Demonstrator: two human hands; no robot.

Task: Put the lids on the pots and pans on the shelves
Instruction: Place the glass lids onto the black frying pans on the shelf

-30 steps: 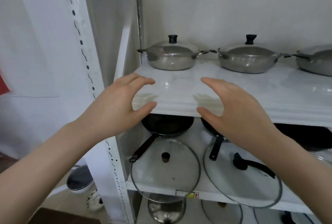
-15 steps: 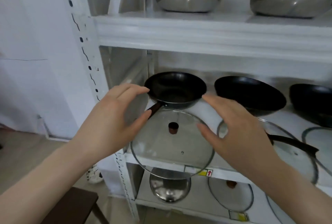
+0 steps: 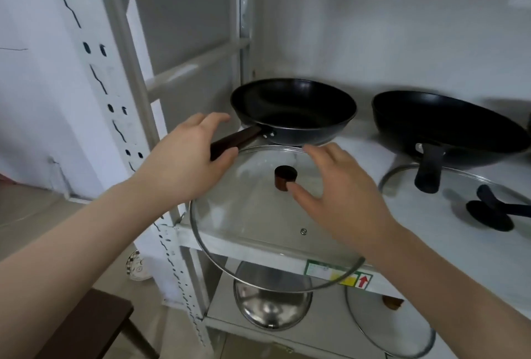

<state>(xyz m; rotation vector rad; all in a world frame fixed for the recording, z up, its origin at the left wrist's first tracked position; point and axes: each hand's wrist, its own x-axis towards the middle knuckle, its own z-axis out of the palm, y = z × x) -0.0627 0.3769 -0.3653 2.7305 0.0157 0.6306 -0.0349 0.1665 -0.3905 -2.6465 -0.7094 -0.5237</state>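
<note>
A round glass lid (image 3: 258,232) with a brown knob (image 3: 284,177) lies flat on the white shelf (image 3: 402,232), its front edge overhanging. Behind it stands a black frying pan (image 3: 293,111) with a brown handle (image 3: 235,140). My left hand (image 3: 189,163) hovers over the lid's left rim and the pan handle, fingers apart. Over the lid's right half my right hand (image 3: 336,194) is open, thumb tip beside the knob. A second black pan (image 3: 442,125) stands to the right, with another glass lid (image 3: 471,186) and its black handle in front of it.
White perforated uprights (image 3: 115,117) frame the shelf on the left. The shelf below holds a steel lid (image 3: 271,301) and a glass lid (image 3: 388,327). A dark wooden stool corner (image 3: 89,327) sits on the floor at lower left.
The view has dropped from the upper shelf with steel pots to the pan shelf. Both hands came down and closer to the glass lid, the right thumb now beside its knob.
</note>
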